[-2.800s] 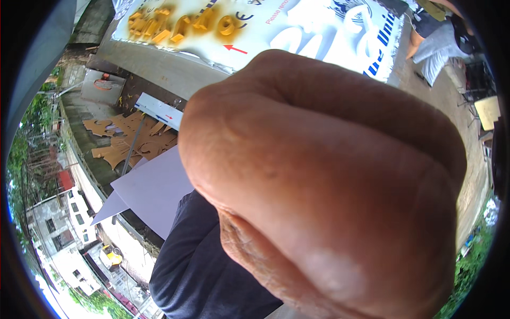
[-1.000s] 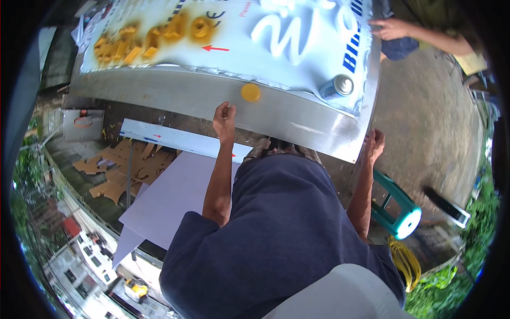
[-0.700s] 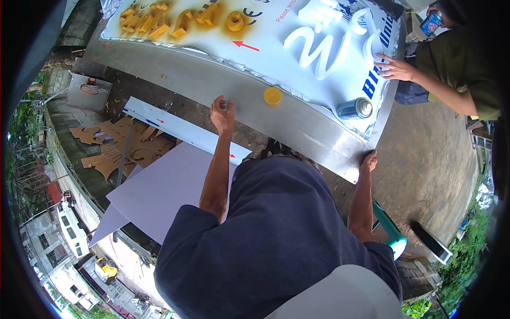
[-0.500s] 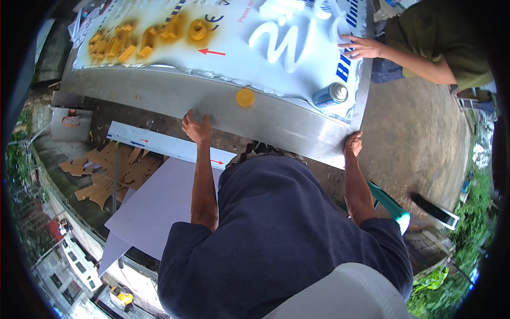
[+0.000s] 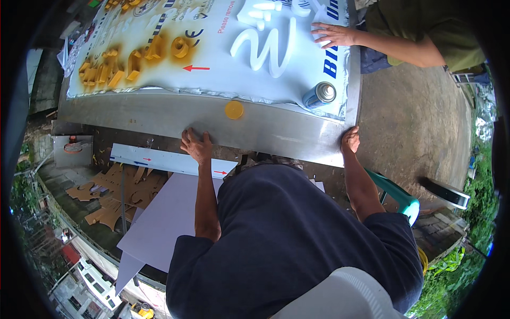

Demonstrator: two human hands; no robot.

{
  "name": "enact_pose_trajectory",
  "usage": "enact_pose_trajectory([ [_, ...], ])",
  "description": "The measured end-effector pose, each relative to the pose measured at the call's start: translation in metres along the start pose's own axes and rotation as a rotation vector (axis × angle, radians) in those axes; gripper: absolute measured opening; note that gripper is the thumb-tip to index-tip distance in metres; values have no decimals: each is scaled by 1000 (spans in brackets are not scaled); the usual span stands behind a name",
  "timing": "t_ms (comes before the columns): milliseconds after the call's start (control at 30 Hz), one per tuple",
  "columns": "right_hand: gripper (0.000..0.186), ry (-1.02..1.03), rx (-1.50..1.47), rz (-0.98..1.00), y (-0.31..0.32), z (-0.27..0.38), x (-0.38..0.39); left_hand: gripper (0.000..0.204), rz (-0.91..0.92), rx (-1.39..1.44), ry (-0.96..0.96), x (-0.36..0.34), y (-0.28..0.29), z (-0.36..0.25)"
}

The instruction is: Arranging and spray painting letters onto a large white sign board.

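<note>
Our left hand [image 5: 195, 146] and right hand [image 5: 349, 140] clamped on the metal panel's [image 5: 175, 112] near edge, yellow cap [image 5: 234, 109] and spray can [image 5: 319, 95] just beyond, bare metal between them.

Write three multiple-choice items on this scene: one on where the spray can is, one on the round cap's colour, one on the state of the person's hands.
1. The spray can lies:
A. on the panel's right end
B. on the ground
C. in a hand

2. The round cap is:
A. blue
B. yellow
C. red

3. The left hand and right hand:
A. hold cans
B. hang free
C. grip the metal panel edge

Answers: 1 A, it rests on the sheet near the right corner; 2 B, plainly yellow; 3 C, both curl over the near edge.
</note>
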State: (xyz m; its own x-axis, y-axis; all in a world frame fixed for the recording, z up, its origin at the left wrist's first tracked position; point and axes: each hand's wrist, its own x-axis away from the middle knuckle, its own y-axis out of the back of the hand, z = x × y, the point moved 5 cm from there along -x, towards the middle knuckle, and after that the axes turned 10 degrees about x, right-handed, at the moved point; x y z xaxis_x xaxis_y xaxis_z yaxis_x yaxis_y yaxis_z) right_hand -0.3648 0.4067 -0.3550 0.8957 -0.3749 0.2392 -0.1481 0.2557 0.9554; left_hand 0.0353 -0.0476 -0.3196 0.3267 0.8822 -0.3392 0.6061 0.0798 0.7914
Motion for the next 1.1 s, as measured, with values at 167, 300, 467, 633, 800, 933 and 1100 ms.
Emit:
enact_pose_trajectory([
  [167,82,97,-14,32,-2,2,3,62,11,9,72,3,0,3],
  [300,85,64,-24,90,0,5,4,63,17,23,112,3,-1,2],
  [467,81,75,-5,20,6,9,9,64,31,0,107,2,0,0],
  [633,81,60,8,6,9,12,12,63,43,5,133,4,-1,-1],
  [800,82,51,-18,15,10,12,13,63,41,14,140,4,-3,-2],
  [933,81,27,-19,22,9,10,12,63,61,19,135,4,-4,-1],
  [1100,81,-4,7,51,6,7,8,61,40,16,66,5,-6,0],
])
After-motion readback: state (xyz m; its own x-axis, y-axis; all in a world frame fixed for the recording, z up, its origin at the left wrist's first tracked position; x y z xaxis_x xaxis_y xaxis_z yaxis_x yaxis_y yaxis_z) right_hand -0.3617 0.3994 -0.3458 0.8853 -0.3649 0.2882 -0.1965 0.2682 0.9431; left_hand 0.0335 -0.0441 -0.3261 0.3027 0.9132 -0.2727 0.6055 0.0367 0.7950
